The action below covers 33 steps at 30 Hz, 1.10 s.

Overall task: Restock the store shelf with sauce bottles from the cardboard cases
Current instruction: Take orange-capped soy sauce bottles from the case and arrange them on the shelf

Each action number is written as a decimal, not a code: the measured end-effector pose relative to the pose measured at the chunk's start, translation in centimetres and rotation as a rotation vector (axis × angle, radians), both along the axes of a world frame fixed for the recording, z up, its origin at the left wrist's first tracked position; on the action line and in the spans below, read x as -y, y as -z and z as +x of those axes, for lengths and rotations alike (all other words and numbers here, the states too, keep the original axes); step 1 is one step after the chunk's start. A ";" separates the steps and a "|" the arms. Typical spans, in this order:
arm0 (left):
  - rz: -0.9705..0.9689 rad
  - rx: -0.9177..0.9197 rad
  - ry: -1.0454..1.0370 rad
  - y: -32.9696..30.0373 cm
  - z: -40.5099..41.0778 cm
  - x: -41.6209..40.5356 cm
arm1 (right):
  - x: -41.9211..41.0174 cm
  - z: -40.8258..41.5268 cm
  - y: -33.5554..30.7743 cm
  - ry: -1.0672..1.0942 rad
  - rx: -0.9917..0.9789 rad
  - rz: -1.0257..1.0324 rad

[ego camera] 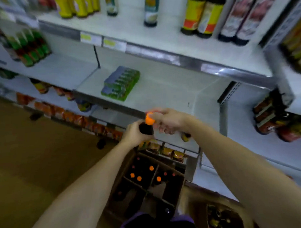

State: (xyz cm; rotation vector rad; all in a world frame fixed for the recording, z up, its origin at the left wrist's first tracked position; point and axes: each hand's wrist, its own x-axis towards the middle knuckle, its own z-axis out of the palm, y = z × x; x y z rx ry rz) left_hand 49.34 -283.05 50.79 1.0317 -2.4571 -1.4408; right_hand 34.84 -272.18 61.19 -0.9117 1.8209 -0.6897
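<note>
A dark sauce bottle with an orange cap (147, 125) is held up in front of the middle shelf (162, 88). My left hand (134, 133) grips its dark body from the left. My right hand (165, 121) pinches the cap and neck from the right. Below my arms an open cardboard case (180, 183) with dividers holds several more orange-capped bottles (139, 178); some of its cells hold none. A second case (221, 218) with bottles sits at the lower right.
A green and grey multipack (121, 83) lies on the middle shelf. Tall dark bottles (203, 13) and yellow jars stand on the top shelf. Orange packets line the low shelves on the left. Brown floor lies to the left.
</note>
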 end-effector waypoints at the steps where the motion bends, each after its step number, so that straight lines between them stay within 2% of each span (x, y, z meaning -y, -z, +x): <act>1: 0.027 -0.042 -0.019 -1.6 -0.8 0.5 | -0.8 -0.8 -0.8 0.132 0.027 -0.077; 3: 0.072 -0.132 -0.054 -4.9 -2.3 1.1 | -2.3 -2.5 -2.1 0.288 -0.018 -0.136; 6: 0.107 -0.248 -0.065 -9.5 -4.7 0.5 | -5.0 -4.2 -3.0 0.313 -0.173 -0.143; 8: 0.125 -0.352 -0.094 -12.5 -6.1 -0.8 | -6.7 -4.7 -3.6 0.308 -0.197 -0.170; 11: 0.135 -0.491 -0.108 -16.9 -8.0 -3.5 | -8.3 -5.4 -5.0 0.233 -0.177 -0.228; 17: 0.104 -0.643 -0.042 -24.1 -12.4 -10.1 | -12.0 -7.0 -10.2 0.172 -0.075 -0.433; 23: -0.029 -0.706 0.048 -28.3 -16.9 -17.4 | -19.0 -11.2 -13.0 0.282 0.004 -0.626; 28: -0.098 -0.763 0.041 -29.8 -20.5 -23.1 | -24.0 -13.0 -13.7 0.405 0.030 -0.743; 33: -0.045 -0.817 0.066 -31.8 -23.1 -29.0 | -29.1 -14.1 -14.9 0.548 0.088 -0.861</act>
